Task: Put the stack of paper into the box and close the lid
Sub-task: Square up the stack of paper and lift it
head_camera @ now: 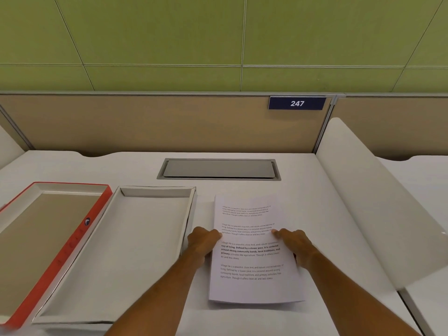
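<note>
White desk [242,187] before a tan partition. Open box [126,251] lies beside red-edged lid [43,238]. Paper stack [254,253] rests flat right of the box, left hand [203,241] and right hand [294,243] gripping its side edges.

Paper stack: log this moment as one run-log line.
paper stack: on desk, right of box | box: open, empty | lid: off, left | left hand, right hand: at stack's edges
</note>
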Demonstrator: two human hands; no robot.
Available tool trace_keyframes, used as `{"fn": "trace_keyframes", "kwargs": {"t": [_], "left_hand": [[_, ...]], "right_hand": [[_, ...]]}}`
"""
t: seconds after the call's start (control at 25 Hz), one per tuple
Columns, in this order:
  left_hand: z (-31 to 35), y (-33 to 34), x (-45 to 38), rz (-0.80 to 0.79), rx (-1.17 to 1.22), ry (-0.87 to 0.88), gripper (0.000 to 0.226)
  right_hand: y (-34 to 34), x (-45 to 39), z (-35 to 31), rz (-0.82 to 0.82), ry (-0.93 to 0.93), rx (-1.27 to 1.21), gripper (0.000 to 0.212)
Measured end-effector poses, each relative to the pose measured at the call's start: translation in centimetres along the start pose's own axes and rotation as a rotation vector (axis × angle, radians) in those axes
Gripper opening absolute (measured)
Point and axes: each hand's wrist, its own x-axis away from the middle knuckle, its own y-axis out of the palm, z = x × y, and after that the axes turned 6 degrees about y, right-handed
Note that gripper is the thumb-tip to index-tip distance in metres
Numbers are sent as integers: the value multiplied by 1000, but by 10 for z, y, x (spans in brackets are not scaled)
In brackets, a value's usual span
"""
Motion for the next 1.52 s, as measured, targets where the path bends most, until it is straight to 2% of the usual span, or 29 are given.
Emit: {"fn": "trace_keyframes", "kwargs": {"t": [0.24,0.44,0.56,0.68,0.84,0.96,1.16,1.24,1.32,1.4,1.48,1.52], "left_hand": [[-3,-4,-12,-15,129,-87,23],[5,-8,-12,-66,127,1,14],[21,-15,-4,-78,159,131,4],[44,-30,5,-52,159,295,11],[67,-46,20,-5,57,510,13],[69,-48,30,34,10,581,13],[66,-43,41,48,-40,595,16],[79,-42,46,32,33,633,22],[101,-41,54,-14,232,691,31],[123,-39,60,-54,458,720,34],[138,-37,64,-32,539,717,17],[143,-36,63,8,538,698,21]], "right_hand": [[-9,-1,-4,-69,46,-66,14],[-12,0,-14,-55,9,-45,4],[-23,8,-28,-39,-129,-47,7],[-37,23,-43,-61,-346,-83,6],[-48,45,-53,-44,-589,-98,16],[-49,53,-48,-36,-656,-120,19],[-48,61,-43,-84,-656,-126,25],[-46,72,-55,-123,-713,-152,39],[-43,86,-75,-152,-792,-251,48],[-39,97,-95,-142,-858,-386,40],[-36,105,-111,-66,-865,-455,19],[-36,106,-117,-14,-862,-467,19]]}}
